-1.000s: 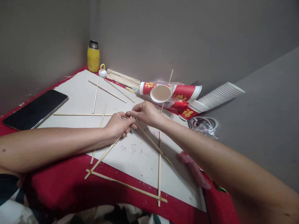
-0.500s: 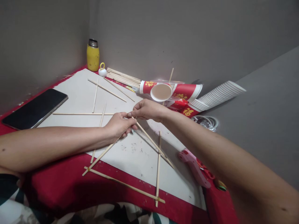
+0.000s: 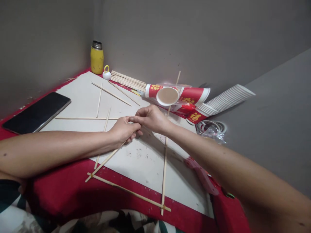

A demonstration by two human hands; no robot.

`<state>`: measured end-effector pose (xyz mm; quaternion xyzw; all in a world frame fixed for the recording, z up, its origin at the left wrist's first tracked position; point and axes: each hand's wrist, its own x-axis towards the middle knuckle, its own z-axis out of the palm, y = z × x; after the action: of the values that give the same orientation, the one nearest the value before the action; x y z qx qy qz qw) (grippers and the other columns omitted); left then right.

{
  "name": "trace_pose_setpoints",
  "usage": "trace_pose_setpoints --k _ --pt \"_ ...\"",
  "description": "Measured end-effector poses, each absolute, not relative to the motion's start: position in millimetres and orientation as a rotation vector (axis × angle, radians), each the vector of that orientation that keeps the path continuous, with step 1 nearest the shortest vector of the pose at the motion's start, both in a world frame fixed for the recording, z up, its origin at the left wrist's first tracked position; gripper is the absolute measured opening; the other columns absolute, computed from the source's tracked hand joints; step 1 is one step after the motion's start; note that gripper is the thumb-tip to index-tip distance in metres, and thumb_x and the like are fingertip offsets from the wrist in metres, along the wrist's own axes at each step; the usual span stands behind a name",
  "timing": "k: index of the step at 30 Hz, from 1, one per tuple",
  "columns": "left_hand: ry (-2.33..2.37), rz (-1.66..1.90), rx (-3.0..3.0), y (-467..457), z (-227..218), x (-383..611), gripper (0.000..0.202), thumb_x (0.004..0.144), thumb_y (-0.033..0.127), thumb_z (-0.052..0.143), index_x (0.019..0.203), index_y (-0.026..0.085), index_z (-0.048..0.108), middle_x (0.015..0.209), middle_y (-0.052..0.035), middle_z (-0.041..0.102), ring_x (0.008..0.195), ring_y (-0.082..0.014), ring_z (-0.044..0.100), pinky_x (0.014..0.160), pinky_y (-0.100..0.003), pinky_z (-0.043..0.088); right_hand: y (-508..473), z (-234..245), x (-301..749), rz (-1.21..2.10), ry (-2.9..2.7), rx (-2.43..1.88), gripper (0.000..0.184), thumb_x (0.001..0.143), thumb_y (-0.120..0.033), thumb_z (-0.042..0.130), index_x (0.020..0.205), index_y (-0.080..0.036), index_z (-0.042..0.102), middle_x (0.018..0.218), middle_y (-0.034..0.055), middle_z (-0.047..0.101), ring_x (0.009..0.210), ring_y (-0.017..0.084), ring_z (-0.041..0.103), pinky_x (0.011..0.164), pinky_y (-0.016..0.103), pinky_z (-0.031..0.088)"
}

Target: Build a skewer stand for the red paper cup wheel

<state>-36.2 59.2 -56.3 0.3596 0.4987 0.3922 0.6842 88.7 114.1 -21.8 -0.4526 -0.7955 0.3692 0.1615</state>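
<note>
Stick frame (image 3: 128, 192) sits below and left of your fingers, its two near corners bound at the crossings. Its left stick (image 3: 106, 161) runs up into your left hand (image 3: 126, 130), whose fingers look closed around the upper end. Your right hand (image 3: 151, 119) meets it, thumb and fingers bent in at the left fingertips; can't tell whether they grip anything, the contact is hidden. Step in hand, as judged: fine work at that stick end. Next move calls for a firm left hold, leaving the right fingers free to work.

Just left of your fingers, a long loose stick (image 3: 85, 118) runs up to the left hand; another (image 3: 106, 124) passes under your forearm. Both could snag. Beyond the fingers: crossed sticks (image 3: 111, 94). Up and right, near the right knuckles, paper cups (image 3: 167, 96) limit room. Far left: phone (image 3: 37, 113). Down and right: pink tool (image 3: 202, 176), partly behind your right forearm.
</note>
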Motion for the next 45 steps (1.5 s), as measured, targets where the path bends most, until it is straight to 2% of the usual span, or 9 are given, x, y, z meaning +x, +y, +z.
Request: trace_pose_setpoints --k 6,11,14,22,27,30,35,40,45 --pt "1.111 0.89 0.826 58 -60 -36 0.01 0.086 0.008 0.053 0.085 0.019 0.053 0.058 0.0016 0.064 0.032 -0.004 0.037 0.033 -0.02 0.021 113 -28 101 1.134 -2.277 -1.047 0.046 0.079 -0.052 0.068 0.055 -0.014 0.059 0.047 -0.0018 0.053 0.048 0.007 0.043 0.047 0.021 0.031" --pt "1.117 0.913 0.795 58 -59 -36 0.019 0.091 0.012 0.055 0.075 0.019 0.048 0.055 0.0021 0.062 0.031 -0.0029 0.036 0.033 -0.019 0.02 106 -24 119 1.199 -2.322 -0.984 0.028 0.085 -0.038 0.063 0.078 -0.012 0.07 0.065 0.0031 0.067 0.057 0.01 0.054 0.056 0.022 0.042" --pt "1.119 0.947 0.777 59 -59 -35 0.022 0.091 0.012 0.057 0.073 0.019 0.047 0.057 0.0012 0.063 0.034 -0.0024 0.038 0.034 -0.018 0.023 98 -25 129 1.029 -2.352 -1.041 0.02 0.084 -0.029 0.061 0.088 -0.012 0.07 0.07 0.0033 0.068 0.059 0.011 0.055 0.055 0.022 0.042" --pt "1.108 0.951 0.778 59 -59 -36 0.021 0.089 0.009 0.059 0.074 0.018 0.047 0.062 0.0 0.065 0.036 -0.0019 0.038 0.035 -0.018 0.023 91 -38 140 0.662 -2.429 -1.001 0.011 0.083 -0.022 0.055 0.077 -0.016 0.062 0.065 0.0 0.063 0.056 0.009 0.051 0.054 0.021 0.039" --pt "1.058 0.951 0.771 60 -60 -38 0.02 0.084 0.003 0.059 0.072 0.017 0.049 0.061 -0.0004 0.063 0.036 -0.0023 0.039 0.034 -0.018 0.023 93 -39 142 0.598 -2.43 -0.926 0.01 0.083 -0.018 0.056 0.078 -0.016 0.064 0.07 0.0013 0.065 0.061 0.01 0.054 0.055 0.021 0.04" --pt "1.038 0.958 0.747 60 -59 -38 0.019 0.086 0.007 0.058 0.071 0.016 0.05 0.06 0.0 0.061 0.036 -0.0021 0.04 0.034 -0.017 0.022 93 -37 143 0.615 -2.455 -0.881 0.009 0.084 -0.016 0.057 0.078 -0.017 0.064 0.073 0.0017 0.065 0.064 0.011 0.056 0.058 0.022 0.042" --pt "1.079 0.965 0.736 60 -57 -37 0.021 0.088 0.007 0.057 0.072 0.017 0.048 0.057 0.0025 0.058 0.035 -0.0016 0.037 0.034 -0.017 0.02 95 -31 146 0.838 -2.473 -0.92 0.008 0.085 -0.023 0.061 0.079 -0.017 0.062 0.081 0.0031 0.061 0.07 0.012 0.057 0.065 0.025 0.046" --pt "1.08 0.97 0.746 58 -52 -35 0.022 0.088 0.005 0.057 0.073 0.018 0.047 0.056 0.0035 0.057 0.034 -0.0014 0.036 0.034 -0.017 0.019 104 -31 151 1.493 -2.209 -0.992 0.022 0.088 -0.036 0.063 0.082 -0.016 0.056 0.078 0.0014 0.06 0.069 0.012 0.054 0.066 0.026 0.046" --pt "1.058 0.988 0.755 56 -51 -36 0.022 0.087 0.005 0.058 0.074 0.019 0.047 0.055 0.0041 0.057 0.034 -0.002 0.036 0.034 -0.017 0.02 114 -39 150 1.936 -1.752 -1.069 0.029 0.076 -0.036 0.077 0.077 -0.015 0.057 0.07 -0.0007 0.062 0.061 0.009 0.054 0.06 0.022 0.046"
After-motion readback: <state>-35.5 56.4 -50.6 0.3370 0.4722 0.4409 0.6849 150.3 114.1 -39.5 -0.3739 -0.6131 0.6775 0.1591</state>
